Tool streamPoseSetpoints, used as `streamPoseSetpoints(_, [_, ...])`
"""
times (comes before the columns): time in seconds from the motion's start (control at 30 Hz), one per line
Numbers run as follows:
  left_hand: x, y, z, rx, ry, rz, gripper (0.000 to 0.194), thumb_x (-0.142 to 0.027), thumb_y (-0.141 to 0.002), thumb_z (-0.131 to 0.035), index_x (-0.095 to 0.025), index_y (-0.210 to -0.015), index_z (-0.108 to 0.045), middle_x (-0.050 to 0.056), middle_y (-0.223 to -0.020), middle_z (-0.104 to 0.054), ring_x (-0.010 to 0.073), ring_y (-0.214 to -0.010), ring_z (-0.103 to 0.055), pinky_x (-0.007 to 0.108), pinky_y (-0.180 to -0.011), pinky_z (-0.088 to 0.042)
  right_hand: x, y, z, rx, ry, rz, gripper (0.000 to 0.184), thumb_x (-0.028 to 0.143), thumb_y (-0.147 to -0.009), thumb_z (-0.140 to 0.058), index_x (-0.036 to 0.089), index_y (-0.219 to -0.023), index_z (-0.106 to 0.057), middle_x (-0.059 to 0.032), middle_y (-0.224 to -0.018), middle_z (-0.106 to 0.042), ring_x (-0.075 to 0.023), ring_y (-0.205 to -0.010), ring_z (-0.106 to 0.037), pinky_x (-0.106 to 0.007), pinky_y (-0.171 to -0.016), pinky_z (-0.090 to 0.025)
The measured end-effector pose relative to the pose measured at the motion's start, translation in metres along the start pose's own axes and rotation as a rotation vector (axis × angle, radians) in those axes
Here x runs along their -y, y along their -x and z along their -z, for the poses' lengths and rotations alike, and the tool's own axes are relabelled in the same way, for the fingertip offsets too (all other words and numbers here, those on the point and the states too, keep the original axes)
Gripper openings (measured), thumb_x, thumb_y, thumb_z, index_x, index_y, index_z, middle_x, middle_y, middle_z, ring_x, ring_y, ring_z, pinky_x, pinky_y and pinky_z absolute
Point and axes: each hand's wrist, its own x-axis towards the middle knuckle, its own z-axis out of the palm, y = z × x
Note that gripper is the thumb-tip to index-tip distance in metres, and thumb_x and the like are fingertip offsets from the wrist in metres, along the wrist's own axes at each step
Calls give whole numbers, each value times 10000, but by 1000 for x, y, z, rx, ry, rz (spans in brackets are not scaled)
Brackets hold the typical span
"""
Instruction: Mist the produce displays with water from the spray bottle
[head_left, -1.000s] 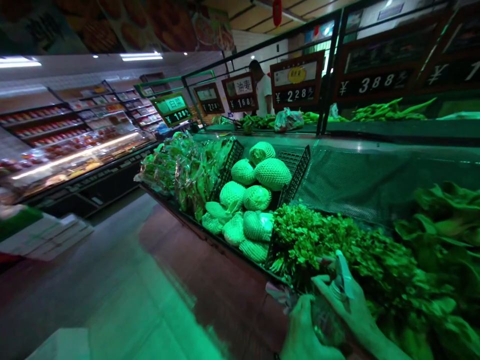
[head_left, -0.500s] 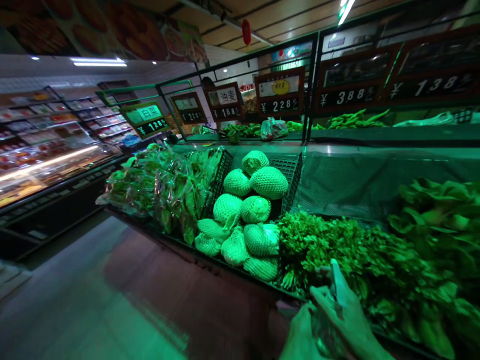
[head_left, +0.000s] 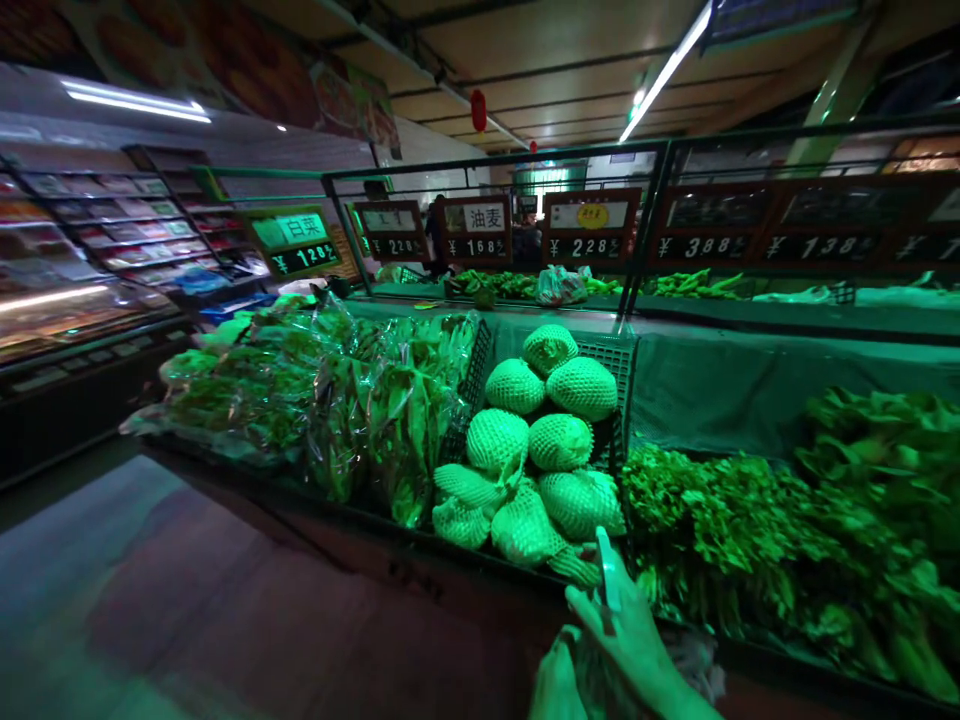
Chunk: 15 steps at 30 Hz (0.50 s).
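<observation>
My right hand is at the lower front edge of the vegetable stand, index finger stretched up and thumb out to the left. Its other fingers are mostly hidden, seemingly curled on a crumpled, see-through plastic bag. Close beside it, my left hand is closed on the same bag, partly cut off by the bottom edge. More of the bag shows to the right of my right wrist. Just beyond the raised fingertip lie several round vegetables in foam net sleeves, piled in a black crate.
Leafy greens in clear wrapping fill the stand's left side. Loose leafy herbs and broader greens lie on the right. Price signs hang on a rail behind. Far left stands a lit display case.
The view has swung right and levelled, so the stand appears shifted. My hands, together with the bag, now appear farther left, near the netted vegetables instead of the leafy herbs.
</observation>
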Motion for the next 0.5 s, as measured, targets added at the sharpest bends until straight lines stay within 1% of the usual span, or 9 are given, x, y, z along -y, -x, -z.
streamPoseSetpoints(0.07, [-7,-5,15,-26,-36,-44,502,-335,-606,-894,-277,-1091,-780,77,-1149,-858,367,-1140,-790,449,-1041,-655,14,-10,-9,39,1,9,451,447,-928,-733,184,-1290,-680,-17,-859,-740,-198,-612,-675,-345,-661,-626])
streamPoseSetpoints(0.1, [-14,-9,20,-34,-51,-97,548,-288,-575,-887,-263,-1112,-777,89,-1157,-850,360,-1105,-795,442,-1011,-663,22,-16,-11,52,-12,5,413,458,-933,-745,192,-1243,-689,-13,-848,-739,-196,-618,-682,-334,-655,-625])
streamPoseSetpoints(0.17, [-30,-18,28,-7,-79,-259,614,-229,-576,-858,-259,-1184,-779,102,-1207,-833,354,-1105,-794,448,-999,-667,41,-28,-12,46,-46,1,357,496,-949,-753,201,-1141,-692,6,-774,-704,-192,-612,-674,-313,-622,-605])
streamPoseSetpoints(0.23, [-47,-28,35,38,-96,-409,651,-222,-616,-857,-267,-1260,-777,113,-1283,-813,361,-1152,-784,462,-1020,-658,61,-41,-11,-12,-64,38,335,524,-947,-765,212,-1036,-682,23,-718,-653,-187,-607,-652,-303,-606,-581])
streamPoseSetpoints(0.3, [-64,-37,42,50,-131,-495,626,-245,-645,-877,-249,-1263,-781,124,-1278,-816,361,-1142,-783,457,-999,-651,79,-56,-7,-48,-75,82,334,523,-923,-781,218,-1000,-667,3,-785,-670,-186,-630,-659,-310,-616,-581])
streamPoseSetpoints(0.37, [-82,-46,49,60,-165,-535,542,-268,-650,-894,-217,-1181,-793,115,-1156,-848,328,-1020,-798,427,-913,-648,95,-73,-1,-44,-84,89,377,518,-907,-783,212,-1095,-667,-1,-819,-673,-191,-630,-656,-320,-604,-577])
streamPoseSetpoints(0.43, [-102,-55,57,106,-187,-529,438,-302,-669,-898,-202,-1080,-783,85,-1011,-861,287,-888,-796,396,-826,-631,106,-92,6,-17,-89,92,497,523,-910,-779,194,-1256,-641,23,-777,-650,-193,-613,-631,-328,-605,-567])
streamPoseSetpoints(0.47, [-113,-59,61,127,-182,-513,426,-324,-682,-902,-203,-1070,-771,75,-994,-863,277,-872,-797,385,-809,-625,111,-102,10,-12,-97,101,546,529,-911,-782,188,-1305,-620,30,-766,-645,-194,-616,-628,-334,-626,-571])
streamPoseSetpoints(0.5, [-124,-64,64,141,-163,-496,459,-342,-692,-909,-207,-1103,-756,68,-1013,-864,274,-890,-804,379,-816,-626,116,-113,14,-12,-112,116,572,535,-909,-785,186,-1325,-606,25,-788,-658,-193,-628,-635,-341,-655,-581])
